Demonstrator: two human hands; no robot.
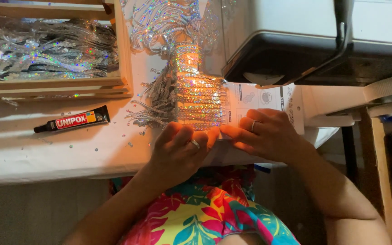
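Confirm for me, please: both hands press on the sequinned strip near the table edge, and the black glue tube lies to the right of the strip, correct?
Not quite: the head view shows the black glue tube lying left of the sequinned strip, below the wooden crate. The left hand and right hand do press on the strip's near end at the table edge.

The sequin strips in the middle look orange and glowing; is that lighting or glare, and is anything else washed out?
Head view: a warm light falls on the sequin strips and both hands, left hand and right hand, tinting them orange; the sequins throw rainbow glints, as do those in the wooden tray; the white table is bright with soft shadows; the glue tube stays sharp.
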